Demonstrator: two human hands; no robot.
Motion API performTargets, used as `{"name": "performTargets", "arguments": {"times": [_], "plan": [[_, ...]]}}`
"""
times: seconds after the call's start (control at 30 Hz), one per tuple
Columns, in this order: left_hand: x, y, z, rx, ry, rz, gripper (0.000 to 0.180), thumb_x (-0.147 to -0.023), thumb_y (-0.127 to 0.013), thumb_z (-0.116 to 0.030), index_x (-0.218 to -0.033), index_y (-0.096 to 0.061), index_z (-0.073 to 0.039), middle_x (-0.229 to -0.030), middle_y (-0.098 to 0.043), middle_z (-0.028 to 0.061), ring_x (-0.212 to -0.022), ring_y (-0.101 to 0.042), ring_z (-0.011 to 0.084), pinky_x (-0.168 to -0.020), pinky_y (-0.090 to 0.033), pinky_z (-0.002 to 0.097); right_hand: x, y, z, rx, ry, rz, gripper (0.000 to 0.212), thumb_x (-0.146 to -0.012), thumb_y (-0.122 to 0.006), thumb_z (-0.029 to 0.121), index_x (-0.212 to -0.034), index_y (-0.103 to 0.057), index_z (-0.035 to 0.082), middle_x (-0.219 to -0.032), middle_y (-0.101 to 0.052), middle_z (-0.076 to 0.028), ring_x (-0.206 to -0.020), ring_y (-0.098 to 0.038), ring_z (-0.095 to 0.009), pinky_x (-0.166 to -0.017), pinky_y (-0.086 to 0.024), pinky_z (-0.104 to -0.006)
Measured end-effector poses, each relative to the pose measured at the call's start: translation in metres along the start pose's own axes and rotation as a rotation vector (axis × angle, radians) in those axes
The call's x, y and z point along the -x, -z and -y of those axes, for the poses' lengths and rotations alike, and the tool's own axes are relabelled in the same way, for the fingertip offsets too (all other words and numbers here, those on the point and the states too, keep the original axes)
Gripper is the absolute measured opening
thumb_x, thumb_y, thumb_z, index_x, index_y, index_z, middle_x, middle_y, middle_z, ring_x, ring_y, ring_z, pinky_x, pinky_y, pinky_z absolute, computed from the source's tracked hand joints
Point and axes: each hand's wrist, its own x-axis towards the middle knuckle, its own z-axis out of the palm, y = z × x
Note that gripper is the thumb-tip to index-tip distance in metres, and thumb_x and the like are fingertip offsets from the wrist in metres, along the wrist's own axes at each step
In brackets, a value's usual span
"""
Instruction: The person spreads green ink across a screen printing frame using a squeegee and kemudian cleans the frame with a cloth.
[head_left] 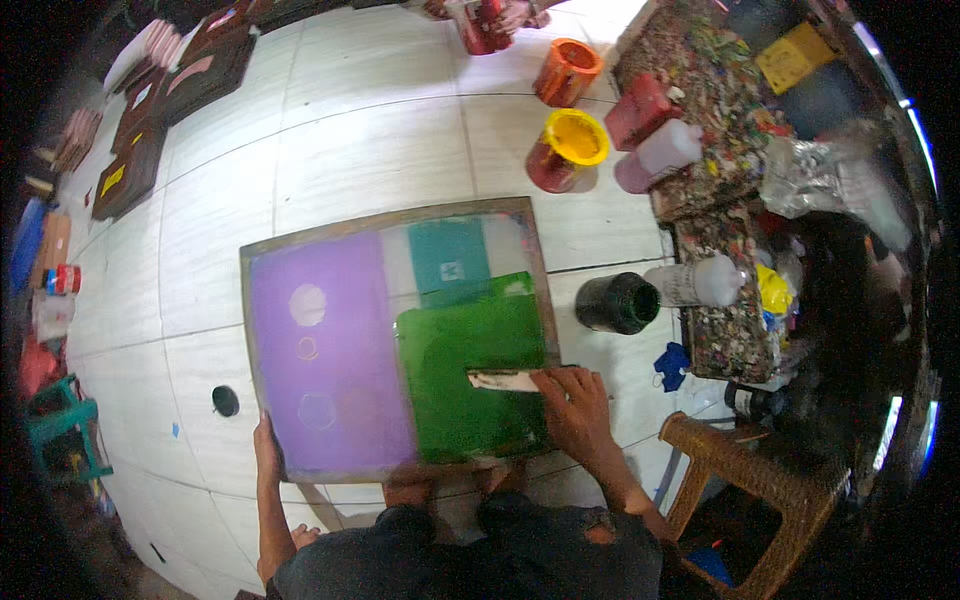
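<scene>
A wooden-framed printing screen [330, 471] lies tilted in front of me, above my bare feet. Its mesh has a purple left half [340, 350], a green coated area [440, 400] at right and a teal patch [435, 250] near the far edge. My left hand [267, 445] grips the frame's near-left corner, its fingers partly hidden beneath. With my right hand [577, 400] closed round it, a pale flat scraper [505, 380] rests against the green area. Right of the frame, a dark open-mouthed jar [615, 303] lies on its side or leans, hard to tell which.
A black lid [225, 401] lies left of the frame. Beyond stand a yellow-rimmed paint pot [568, 150], an orange pot [567, 72] and plastic bottles [660, 155]. At right is a brown stool [750, 460]. Another person's hand [515, 15] holds a red container.
</scene>
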Motion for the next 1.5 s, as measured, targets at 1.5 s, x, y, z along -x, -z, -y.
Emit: {"name": "performTargets", "arguments": {"times": [1.5], "plan": [[0.010,0.006,0.007,-0.163,-0.005,-0.014,0.071,-0.109,-0.037,-0.054,-0.118,-0.065,0.010,-0.104,-0.069,0.0121,-0.093,-0.062,0.0189,-0.087,-0.049,0.0348,-0.006,-0.033,0.026,0.030,0.502,0.773,0.028,-0.085,-0.065,0.021,-0.109,-0.068,0.007,-0.106,-0.066,-0.012,-0.108,-0.061,-0.031,-0.093,-0.050,-0.0488]]}}
